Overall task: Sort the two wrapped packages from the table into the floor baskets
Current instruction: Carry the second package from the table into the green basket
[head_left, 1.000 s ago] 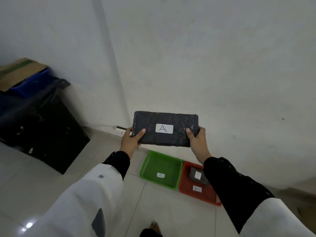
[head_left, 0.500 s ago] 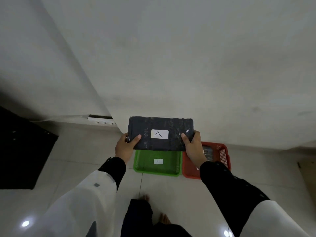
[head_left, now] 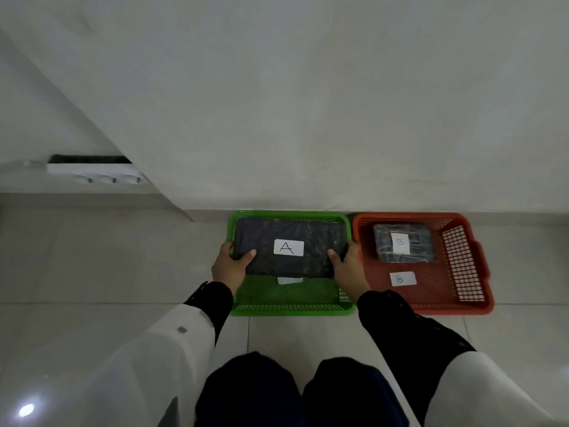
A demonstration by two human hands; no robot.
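Note:
A long black wrapped package [head_left: 311,241] with a white label "A" sits low over the green basket [head_left: 292,308], inside its rim. My left hand [head_left: 229,266] grips its left end and my right hand [head_left: 349,269] grips its right end. Whether the package rests on the basket floor I cannot tell. A white tag in the green basket is partly hidden under the package. A smaller wrapped package [head_left: 405,245] labelled "B" lies in the back of the red basket [head_left: 462,266], which also carries a "B" tag.
Both baskets stand side by side on the tiled floor against a white wall [head_left: 308,103]. A white power strip [head_left: 98,174] lies at the wall's foot to the left. My knees [head_left: 292,389] are bent close in front of the baskets.
I have crouched down and lowered the "A" package from chest height into the green basket. The baskets now look much closer and the black object at left has left the view.

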